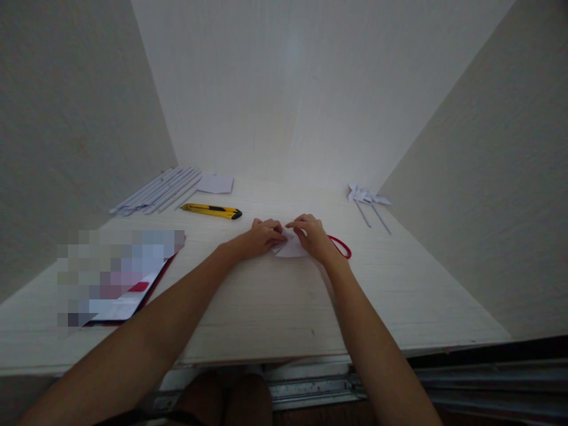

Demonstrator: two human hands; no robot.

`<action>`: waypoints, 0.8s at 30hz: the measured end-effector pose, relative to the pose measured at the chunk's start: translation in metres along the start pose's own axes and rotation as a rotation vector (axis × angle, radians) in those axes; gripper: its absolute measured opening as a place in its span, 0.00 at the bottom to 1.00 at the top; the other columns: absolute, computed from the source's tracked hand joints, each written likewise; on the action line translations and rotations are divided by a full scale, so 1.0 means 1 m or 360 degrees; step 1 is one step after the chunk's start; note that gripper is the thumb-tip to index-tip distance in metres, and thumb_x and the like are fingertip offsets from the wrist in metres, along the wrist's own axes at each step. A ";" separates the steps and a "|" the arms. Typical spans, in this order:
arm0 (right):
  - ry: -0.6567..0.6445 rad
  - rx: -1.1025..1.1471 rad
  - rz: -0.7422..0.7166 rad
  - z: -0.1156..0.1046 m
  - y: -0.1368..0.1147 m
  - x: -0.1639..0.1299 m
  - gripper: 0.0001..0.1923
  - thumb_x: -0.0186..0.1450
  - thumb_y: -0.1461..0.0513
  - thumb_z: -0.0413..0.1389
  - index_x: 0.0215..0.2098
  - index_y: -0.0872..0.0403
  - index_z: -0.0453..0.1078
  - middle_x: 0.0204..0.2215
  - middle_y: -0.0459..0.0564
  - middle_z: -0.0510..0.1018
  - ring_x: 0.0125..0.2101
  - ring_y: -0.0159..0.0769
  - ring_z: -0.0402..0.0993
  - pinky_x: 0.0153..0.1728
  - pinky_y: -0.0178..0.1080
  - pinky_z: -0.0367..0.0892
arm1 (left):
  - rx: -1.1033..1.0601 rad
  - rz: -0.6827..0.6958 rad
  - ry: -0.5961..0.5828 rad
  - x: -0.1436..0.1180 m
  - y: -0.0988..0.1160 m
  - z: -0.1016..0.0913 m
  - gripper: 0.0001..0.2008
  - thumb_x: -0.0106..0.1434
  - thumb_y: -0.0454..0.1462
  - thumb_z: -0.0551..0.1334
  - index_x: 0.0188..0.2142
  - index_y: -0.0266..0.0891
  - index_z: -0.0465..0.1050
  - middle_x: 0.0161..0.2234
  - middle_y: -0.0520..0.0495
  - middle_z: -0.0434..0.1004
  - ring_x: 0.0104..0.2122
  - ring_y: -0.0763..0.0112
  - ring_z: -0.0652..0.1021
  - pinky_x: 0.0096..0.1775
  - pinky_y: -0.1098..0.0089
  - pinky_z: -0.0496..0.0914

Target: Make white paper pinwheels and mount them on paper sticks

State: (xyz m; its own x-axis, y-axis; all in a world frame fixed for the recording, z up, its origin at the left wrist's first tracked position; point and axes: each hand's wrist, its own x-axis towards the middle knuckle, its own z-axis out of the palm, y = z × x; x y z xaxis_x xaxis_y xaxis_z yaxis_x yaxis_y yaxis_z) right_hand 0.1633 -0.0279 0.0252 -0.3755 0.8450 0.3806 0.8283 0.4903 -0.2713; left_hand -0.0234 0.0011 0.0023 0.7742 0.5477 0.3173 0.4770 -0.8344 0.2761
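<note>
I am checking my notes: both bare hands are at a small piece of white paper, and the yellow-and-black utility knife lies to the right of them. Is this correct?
Not quite: the left hand and right hand are at the small piece of white paper, but the head view shows the yellow-and-black utility knife to their left, not right.

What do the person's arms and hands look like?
The left hand and right hand have no gloves, and no rings I can make out. The left forearm and right forearm are bare, with no sleeves, watch or bracelet showing.
</note>
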 end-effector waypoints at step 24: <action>-0.0019 0.0002 0.0917 0.012 -0.016 0.000 0.12 0.56 0.59 0.53 0.30 0.59 0.75 0.28 0.55 0.77 0.31 0.37 0.72 0.32 0.35 0.61 | 0.0043 0.0022 0.0016 0.000 0.000 0.002 0.14 0.61 0.31 0.52 0.42 0.44 0.72 0.39 0.46 0.69 0.42 0.67 0.68 0.41 0.63 0.54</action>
State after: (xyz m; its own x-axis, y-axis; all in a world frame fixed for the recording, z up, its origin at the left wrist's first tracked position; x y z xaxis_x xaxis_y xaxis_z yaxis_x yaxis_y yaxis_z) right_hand 0.1449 -0.0329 0.0190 0.1316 0.9782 0.1608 0.9001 -0.0499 -0.4328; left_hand -0.0225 0.0015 0.0008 0.7767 0.5364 0.3300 0.4773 -0.8432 0.2473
